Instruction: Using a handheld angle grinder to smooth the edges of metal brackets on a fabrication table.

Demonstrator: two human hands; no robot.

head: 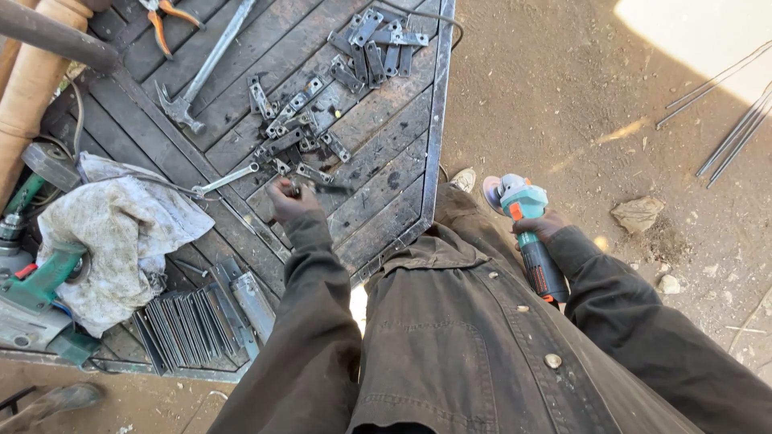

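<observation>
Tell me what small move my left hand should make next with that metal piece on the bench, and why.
Probably lift the small metal piece clear of the scattered metal brackets before bringing over the angle grinder. The left hand already grips it at the pile's edge on the dark bench, while the right hand holds the grinder off to the side, over the dirt.

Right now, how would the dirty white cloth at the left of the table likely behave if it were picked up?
The cloth lies crumpled in soft folds, so it would probably sag limply. It looks thin, so likely light. A wire crosses it and a green power tool lies against its edge, so lifting it might snag or drag them.
</observation>
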